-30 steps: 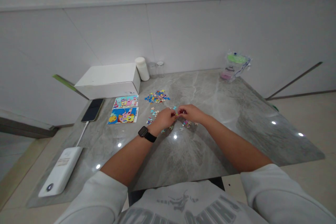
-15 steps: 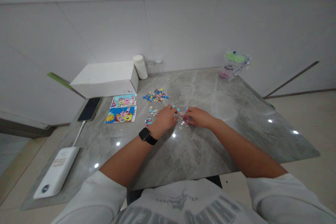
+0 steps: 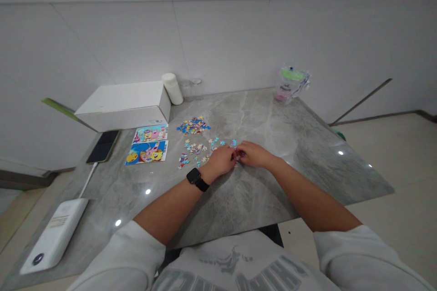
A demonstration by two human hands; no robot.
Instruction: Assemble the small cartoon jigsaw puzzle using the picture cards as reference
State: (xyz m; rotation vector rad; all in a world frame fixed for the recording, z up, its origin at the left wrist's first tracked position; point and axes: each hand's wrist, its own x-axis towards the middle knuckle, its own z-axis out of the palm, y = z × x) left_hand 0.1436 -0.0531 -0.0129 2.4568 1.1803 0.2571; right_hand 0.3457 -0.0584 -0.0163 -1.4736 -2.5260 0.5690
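My left hand (image 3: 222,160), with a black watch (image 3: 194,176) on the wrist, bends its fingers over small puzzle pieces at the middle of the table. Right beside it, my right hand (image 3: 250,153) is closed, its fingertips nearly meeting the left ones at a pinkish piece. What exactly each hand grips is too small to tell. Loose puzzle pieces (image 3: 195,148) spread to the left of my left hand. A denser heap of colourful pieces (image 3: 193,125) sits farther back. Two cartoon picture cards (image 3: 150,133) (image 3: 146,152) lie to the left of the pieces.
On the grey table (image 3: 259,200), a white box (image 3: 119,104), a white bottle (image 3: 172,89) and clear glasses (image 3: 196,89) stand at the back left. A phone (image 3: 103,146) is cabled to a white device (image 3: 54,236). A plastic bag (image 3: 290,85) sits at the back right.
The view has shifted to the right. My hands have come closer together, and more loose pieces show to the left of my left hand.
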